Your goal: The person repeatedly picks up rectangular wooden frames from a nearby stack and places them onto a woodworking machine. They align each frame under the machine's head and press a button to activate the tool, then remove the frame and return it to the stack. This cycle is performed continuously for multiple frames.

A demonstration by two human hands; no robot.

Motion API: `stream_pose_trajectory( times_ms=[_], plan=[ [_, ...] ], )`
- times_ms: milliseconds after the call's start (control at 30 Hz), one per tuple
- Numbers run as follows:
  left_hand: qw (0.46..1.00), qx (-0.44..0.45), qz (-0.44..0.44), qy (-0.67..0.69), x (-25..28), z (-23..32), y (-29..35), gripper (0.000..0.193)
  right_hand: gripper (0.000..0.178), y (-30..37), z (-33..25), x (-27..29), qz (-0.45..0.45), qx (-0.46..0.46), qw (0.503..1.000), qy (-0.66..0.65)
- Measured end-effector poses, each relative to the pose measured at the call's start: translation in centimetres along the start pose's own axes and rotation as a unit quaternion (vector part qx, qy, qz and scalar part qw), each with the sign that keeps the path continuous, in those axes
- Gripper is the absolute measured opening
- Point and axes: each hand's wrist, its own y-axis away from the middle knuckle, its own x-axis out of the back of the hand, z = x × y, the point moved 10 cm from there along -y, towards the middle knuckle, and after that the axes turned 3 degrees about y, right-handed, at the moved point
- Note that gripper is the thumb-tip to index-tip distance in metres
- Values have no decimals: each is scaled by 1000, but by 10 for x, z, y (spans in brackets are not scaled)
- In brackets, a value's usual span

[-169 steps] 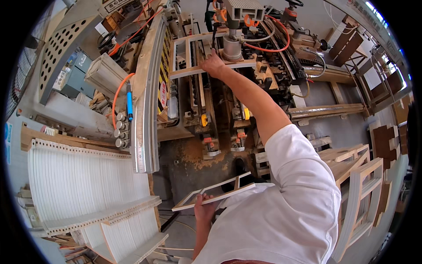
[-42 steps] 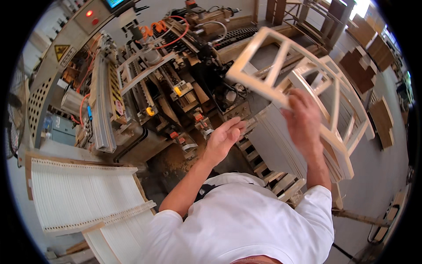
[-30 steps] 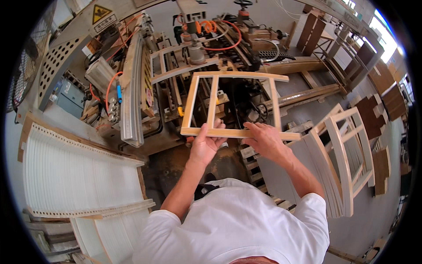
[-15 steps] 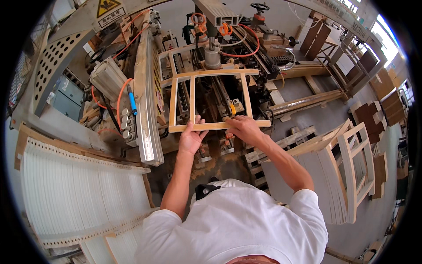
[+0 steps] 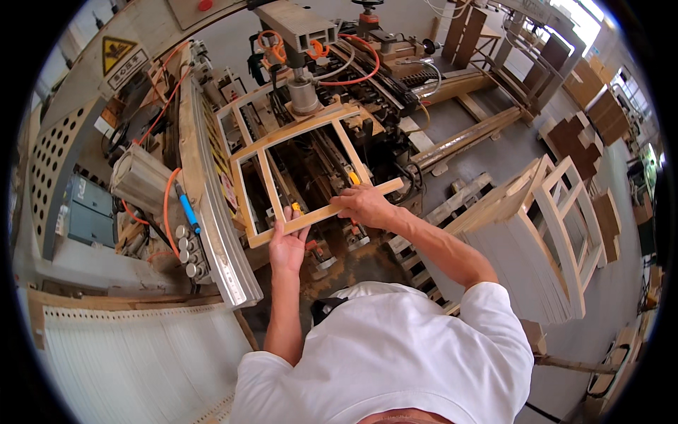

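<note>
A light wooden frame [image 5: 321, 213] with crossbars lies in the machine, its near rail toward me. My left hand [image 5: 287, 246] grips that rail left of its middle, thumb in front and fingers reaching beneath. Further right, my right hand [image 5: 369, 205] is closed over the same rail, fingers curled across its top. Beyond the frame's far rail stands a round metal press cylinder [image 5: 304, 96]. Two small yellow parts of the machine, one being a yellow piece [image 5: 354, 178], show near my hands.
A metal beam [image 5: 212, 191] runs along the left, with a blue air gun-like tool [image 5: 188, 214] and orange hoses beside it. White slatted panels [image 5: 141, 360] stand at the lower left. Stacked frames [image 5: 512, 240] rest on a pallet at right. A metal rail [image 5: 459, 141] extends right of the machine.
The whole view has swung, so the machine and frame appear shifted left and tilted. Both hands stay on the near rail.
</note>
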Motion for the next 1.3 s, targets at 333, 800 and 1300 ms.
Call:
stream_pose_trajectory(
  times_ms=[333, 800, 1300],
  plan=[
    [1000, -4, -12, -28, -7, -1, 4, 31, 31, -3, 0, 7, 8, 4, 1000, -14],
    [994, -109, 28, 6, -21, 28, -58, 40, 30, -82, 41, 0, 51, 85, 994, 53],
    [993, -6, 74, -93, -47, -45, -82, 35, 14, -262, 80, -52, -74, 208, 867, 447]
  ],
)
